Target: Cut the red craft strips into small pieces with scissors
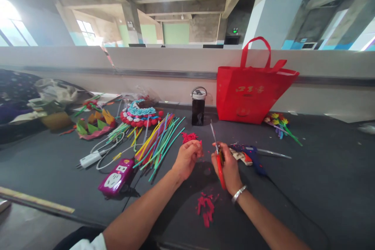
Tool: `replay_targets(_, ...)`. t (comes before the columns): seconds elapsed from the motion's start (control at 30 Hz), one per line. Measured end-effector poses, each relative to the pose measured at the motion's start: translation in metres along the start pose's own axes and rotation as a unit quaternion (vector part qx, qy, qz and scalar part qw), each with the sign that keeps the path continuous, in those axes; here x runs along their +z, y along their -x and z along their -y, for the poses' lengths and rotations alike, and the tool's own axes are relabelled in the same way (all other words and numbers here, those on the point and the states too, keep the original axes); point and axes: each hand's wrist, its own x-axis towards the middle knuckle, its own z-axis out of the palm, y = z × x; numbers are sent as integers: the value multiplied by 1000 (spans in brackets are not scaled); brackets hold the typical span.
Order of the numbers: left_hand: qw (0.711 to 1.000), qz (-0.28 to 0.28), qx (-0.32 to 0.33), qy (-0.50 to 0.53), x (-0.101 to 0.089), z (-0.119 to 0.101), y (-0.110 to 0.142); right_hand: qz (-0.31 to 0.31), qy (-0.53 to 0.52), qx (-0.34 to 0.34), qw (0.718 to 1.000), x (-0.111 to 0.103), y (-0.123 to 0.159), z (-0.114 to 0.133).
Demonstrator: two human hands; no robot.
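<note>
Gripping scissors (219, 166), red scraps (208, 216) nearby, bottle (198, 113) beyond, glue gun (258, 164) alongside.

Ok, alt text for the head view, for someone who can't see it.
The right hand holds red-handled scissors while the left hand pinches a small red piece above a dark table; red scraps lie nearer the camera. Beyond are colored sticks, a dark bottle and a red bag.

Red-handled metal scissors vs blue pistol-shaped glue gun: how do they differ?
Pose: the red-handled metal scissors are held in the right hand; the blue pistol-shaped glue gun lies on the black table.
Shape: the scissors have slim blades; the glue gun is bulkier, with a clear stick jutting out.
Colour: the scissors' handles are red; the glue gun is mostly blue.
Both are handheld tools.
</note>
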Motion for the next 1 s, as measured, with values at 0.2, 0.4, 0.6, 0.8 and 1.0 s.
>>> replay_targets(0.2,999,1,14,44,3,-3,3,51,20,-84,995,12,12,5)
replay_targets(0.4,999,4,0,44,5,-2,5,67,9,-62,996,9,11,10)
replay_targets(0.6,998,-5,-61,-14,2,2,3,-19,-58,17,998,2,5,13)
replay_targets(0.8,983,7,-142,-114,-2,10,3,0,-193,97,976,-1,0,15)
replay_targets(1.0,971,19,-176,-158,-1,10,4,17,-251,114,961,-3,-2,15)
